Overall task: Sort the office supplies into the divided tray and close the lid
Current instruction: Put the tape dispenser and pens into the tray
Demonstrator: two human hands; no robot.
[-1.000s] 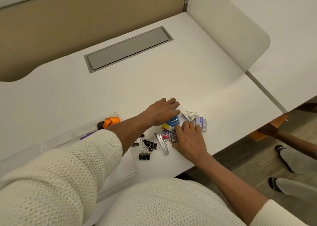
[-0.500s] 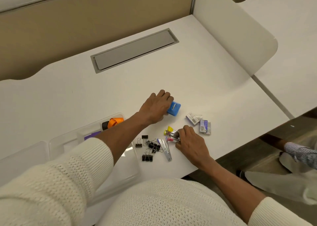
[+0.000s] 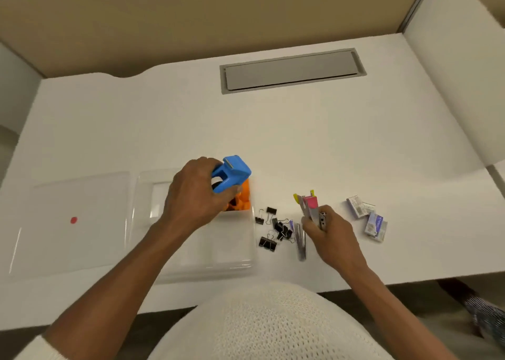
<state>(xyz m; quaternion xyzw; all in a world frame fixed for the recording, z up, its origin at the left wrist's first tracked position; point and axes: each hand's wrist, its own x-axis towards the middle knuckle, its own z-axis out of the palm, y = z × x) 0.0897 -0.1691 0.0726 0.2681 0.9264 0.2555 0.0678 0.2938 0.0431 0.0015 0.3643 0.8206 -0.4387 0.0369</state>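
My left hand [image 3: 194, 198] grips a blue tape dispenser [image 3: 232, 173] above the far right compartment of the clear divided tray [image 3: 235, 261], where an orange dispenser [image 3: 243, 198] lies. My right hand [image 3: 332, 234] holds a pink and metal mini stapler [image 3: 310, 205] just off the desk, beside a yellow one [image 3: 296, 197]. Several black binder clips [image 3: 276, 229] and a metal staple remover [image 3: 300, 240] lie between the tray and my right hand. Small staple boxes [image 3: 369, 217] rest to the right. The tray's clear lid [image 3: 71, 220], with a red dot, lies open flat on the left.
A grey cable hatch [image 3: 292, 69] is set into the white desk [image 3: 273, 135] at the back. A beige partition runs behind the desk and a white divider [image 3: 459, 72] stands at the right. Another person's patterned sleeve [image 3: 483, 313] shows below the desk's right edge.
My left hand picked up the blue tape dispenser and carried it left over the tray. My right hand closed on the pink stapler and lifted it. The camera view swung left.
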